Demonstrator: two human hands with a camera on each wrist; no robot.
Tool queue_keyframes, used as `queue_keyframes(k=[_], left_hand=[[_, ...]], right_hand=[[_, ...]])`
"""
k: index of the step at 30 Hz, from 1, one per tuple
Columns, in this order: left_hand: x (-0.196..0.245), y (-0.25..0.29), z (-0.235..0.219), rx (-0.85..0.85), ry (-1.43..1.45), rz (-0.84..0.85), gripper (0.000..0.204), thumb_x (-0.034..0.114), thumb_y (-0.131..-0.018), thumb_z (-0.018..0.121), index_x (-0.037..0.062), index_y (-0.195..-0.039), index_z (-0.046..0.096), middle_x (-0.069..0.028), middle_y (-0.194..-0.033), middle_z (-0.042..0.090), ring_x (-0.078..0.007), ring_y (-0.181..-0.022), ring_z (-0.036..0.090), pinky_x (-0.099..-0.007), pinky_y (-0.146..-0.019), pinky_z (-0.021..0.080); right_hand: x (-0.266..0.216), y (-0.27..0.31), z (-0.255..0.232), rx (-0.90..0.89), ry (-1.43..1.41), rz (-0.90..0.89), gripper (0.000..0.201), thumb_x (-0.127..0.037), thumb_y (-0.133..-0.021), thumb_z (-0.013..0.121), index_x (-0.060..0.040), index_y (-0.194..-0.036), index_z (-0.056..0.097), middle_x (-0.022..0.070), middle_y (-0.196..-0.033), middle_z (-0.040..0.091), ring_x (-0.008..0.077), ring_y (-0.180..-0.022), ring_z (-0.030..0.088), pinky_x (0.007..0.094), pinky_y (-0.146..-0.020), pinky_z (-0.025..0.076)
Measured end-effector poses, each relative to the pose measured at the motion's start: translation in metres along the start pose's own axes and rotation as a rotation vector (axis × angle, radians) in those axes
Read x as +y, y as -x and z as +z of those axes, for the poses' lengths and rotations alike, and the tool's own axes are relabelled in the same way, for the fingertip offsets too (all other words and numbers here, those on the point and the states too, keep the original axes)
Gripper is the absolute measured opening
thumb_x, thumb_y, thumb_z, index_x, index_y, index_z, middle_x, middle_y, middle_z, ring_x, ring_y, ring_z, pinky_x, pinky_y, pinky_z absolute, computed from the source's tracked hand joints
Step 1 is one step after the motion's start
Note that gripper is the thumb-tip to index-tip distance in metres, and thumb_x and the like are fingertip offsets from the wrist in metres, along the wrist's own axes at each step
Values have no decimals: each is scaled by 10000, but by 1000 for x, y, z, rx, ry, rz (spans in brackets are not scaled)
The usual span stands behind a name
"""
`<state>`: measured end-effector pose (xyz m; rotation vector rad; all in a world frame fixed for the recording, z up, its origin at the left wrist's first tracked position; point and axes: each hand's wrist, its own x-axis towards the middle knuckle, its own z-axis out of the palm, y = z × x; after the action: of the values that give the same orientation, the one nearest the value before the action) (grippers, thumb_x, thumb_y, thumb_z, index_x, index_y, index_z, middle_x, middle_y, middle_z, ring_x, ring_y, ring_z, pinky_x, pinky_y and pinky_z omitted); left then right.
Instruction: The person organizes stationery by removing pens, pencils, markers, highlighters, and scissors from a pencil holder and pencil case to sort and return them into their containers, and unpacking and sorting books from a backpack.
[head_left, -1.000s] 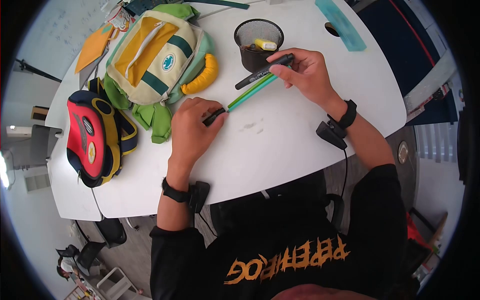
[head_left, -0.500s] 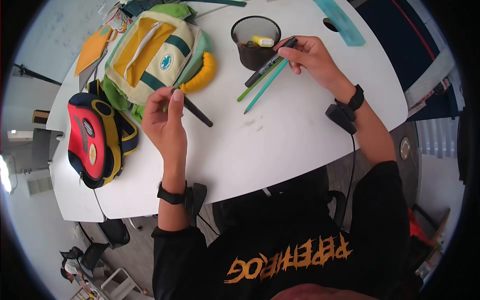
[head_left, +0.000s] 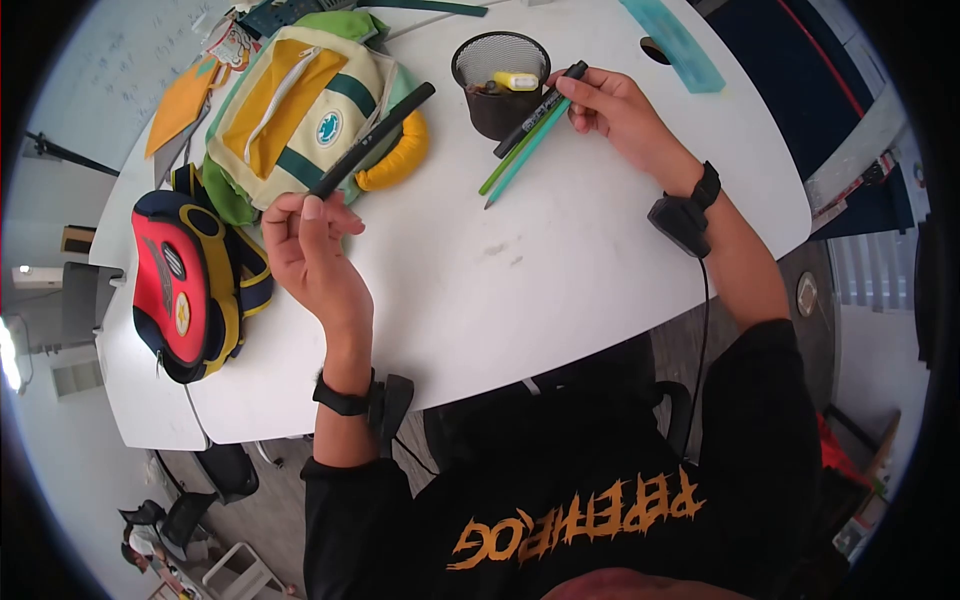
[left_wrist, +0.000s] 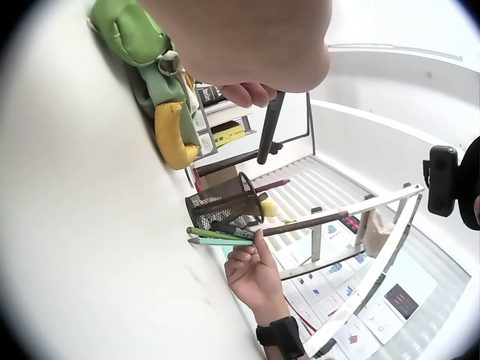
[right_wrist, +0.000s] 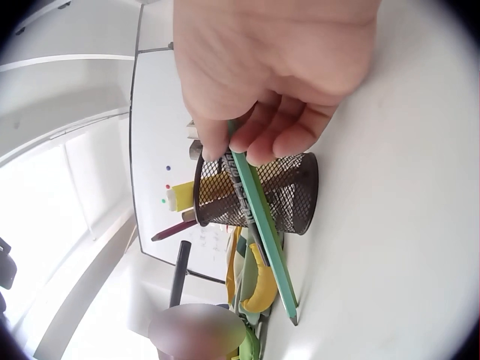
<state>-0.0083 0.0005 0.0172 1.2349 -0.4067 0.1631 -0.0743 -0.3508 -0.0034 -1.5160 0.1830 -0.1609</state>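
Note:
My left hand (head_left: 322, 260) pinches one end of a black pen (head_left: 380, 135), which points up and away in front of a cream and green backpack (head_left: 262, 180). In the left wrist view the pen (left_wrist: 271, 127) juts out past the fingertips. Over on the right, my right hand (head_left: 625, 112) grips a black marker (head_left: 528, 124), a green pencil (head_left: 500, 169) and a teal pencil (head_left: 522, 160) together, tips slanting down toward the table. Close behind them stands a black mesh pen cup (head_left: 492, 118) holding a yellow highlighter (head_left: 516, 81) and other pens; the right wrist view shows a dark red pencil (right_wrist: 174, 229) sticking out.
The backpack's yellow padded handle (head_left: 398, 155) faces the pen cup. A red and navy bag (head_left: 170, 275) lies at the left table edge, with an orange envelope (head_left: 183, 108) behind it. At the back right is a translucent teal strip (head_left: 680, 48) beside a dark table hole.
My left hand has moved left and the pen in it has swung from lying low to pointing up and away. My right hand keeps its bundle, drawn slightly closer to the pen cup.

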Motion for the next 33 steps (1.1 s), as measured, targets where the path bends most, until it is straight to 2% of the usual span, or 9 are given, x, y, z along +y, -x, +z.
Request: queue_keyframes(k=[4, 6, 12, 17, 22, 24, 25, 27, 33], left_hand=[[-1, 1, 6, 28, -56, 28, 150, 144, -1090, 599, 27, -1175, 559, -111, -906, 712, -154, -742, 628, -285, -740, 510], [-2, 4, 4, 29, -69, 8, 153, 142, -1091, 600, 26, -1181, 558, -112, -906, 716, -155, -745, 632, -287, -747, 515], [-3, 6, 9, -17, -124, 44, 178, 132, -1099, 609, 12, -1221, 559, -143, -956, 739, -152, -744, 653, -281, -713, 528], [-1, 9, 13, -48, -153, 33, 222, 140, -1091, 638, 2, -1246, 560, -190, -1077, 764, -126, -716, 651, -272, -671, 527], [-2, 9, 16, -48, -150, 38, 236, 124, -1073, 667, -5, -1240, 562, -192, -1049, 762, -127, -716, 655, -261, -686, 534], [-1, 11, 15, -39, -122, 34, 248, 105, -1055, 693, -9, -1231, 561, -196, -1029, 760, -130, -720, 661, -253, -698, 540], [-3, 11, 13, -32, -172, 58, 235, 124, -1073, 667, -8, -1237, 562, -177, -1025, 759, -121, -722, 651, -256, -692, 534], [-6, 7, 12, -26, -218, 88, 228, 144, -1091, 641, -8, -1242, 564, -158, -1021, 757, -112, -725, 641, -259, -687, 528], [-2, 8, 10, -74, -235, 105, 299, 124, -1097, 612, -44, -1344, 600, -155, -1109, 752, -107, -778, 655, -254, -697, 532]], right_hand=[[-1, -3, -2, -19, -67, 26, 346, -313, -1034, 734, -55, -1263, 760, -85, -791, 584, 27, -709, 554, 217, -671, 449], [-4, -2, 0, -32, -77, 30, 361, -285, -1043, 714, -63, -1327, 737, -95, -786, 559, 26, -694, 547, 212, -665, 441], [-5, -8, 2, -28, -113, 53, 363, -235, -1055, 676, -59, -1371, 710, -98, -777, 540, 19, -671, 534, 201, -653, 434], [-3, -14, 0, -82, -132, 67, 404, -211, -1053, 667, -61, -1428, 670, -99, -772, 538, 13, -667, 533, 195, -648, 439], [-10, -11, 4, -134, -140, 91, 452, -188, -1049, 660, -43, -1476, 627, -91, -746, 511, 31, -631, 526, 221, -626, 428], [-12, -9, 5, -267, -79, 115, 428, -181, -1043, 661, -50, -1451, 658, -82, -755, 535, 27, -638, 526, 203, -626, 442], [-12, -8, 7, -266, -79, 113, 428, -181, -1043, 661, -50, -1451, 658, -82, -755, 535, 27, -638, 526, 203, -626, 442], [-12, -4, 11, -403, 15, 108, 401, -185, -1040, 667, -57, -1419, 690, -68, -770, 561, 25, -645, 531, 190, -630, 453], [-12, 5, 24, -417, 61, 111, 314, -231, -1042, 697, -53, -1295, 752, -54, -772, 607, 41, -653, 547, 206, -665, 463]])
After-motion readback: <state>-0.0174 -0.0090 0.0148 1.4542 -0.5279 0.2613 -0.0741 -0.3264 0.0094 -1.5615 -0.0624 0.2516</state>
